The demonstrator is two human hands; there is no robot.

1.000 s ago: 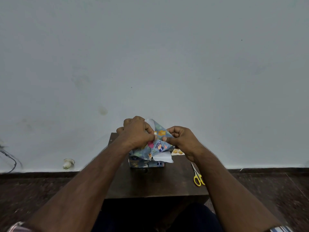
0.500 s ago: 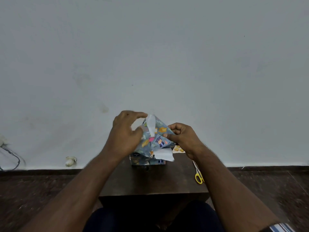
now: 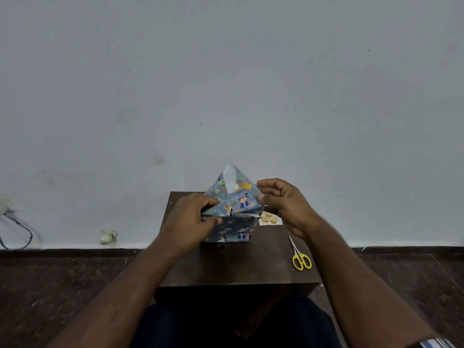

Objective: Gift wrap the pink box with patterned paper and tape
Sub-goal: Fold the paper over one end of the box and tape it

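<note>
Head view. The box is seen near the middle of the small dark desk (image 3: pixel 226 270), fully covered by the patterned paper (image 3: pixel 232 228); no pink surface is visible, so the box itself cannot be distinguished beneath the wrap. A triangular end flap (image 3: pixel 234 194) of the paper is held raised above the box, pointing up and away. A strip of tape (image 3: pixel 230 177) is seen hanging at the flap's tip, already attached to it.

The left hand (image 3: pixel 190 219) is placed on the left side of the wrapped box, its fingers curled against the paper at the base of the flap, pinching the fold there. The right hand (image 3: pixel 283 204) is positioned at the flap's right edge, its fingers curled, with the fingertips apparently touching or pinching the paper; the exact contact cannot be confirmed.

Yellow-handled scissors (image 3: pixel 300 256) are lying on the desk to the right, well apart from the box. A small paper offcut (image 3: pixel 270 219) is lying just beside the box on its right.

Step in hand, as judged: closing the end flap. The next move is expected to require that the flap be folded down flat against the box and the tape pressed onto the paper, with the side folds kept tight.
</note>
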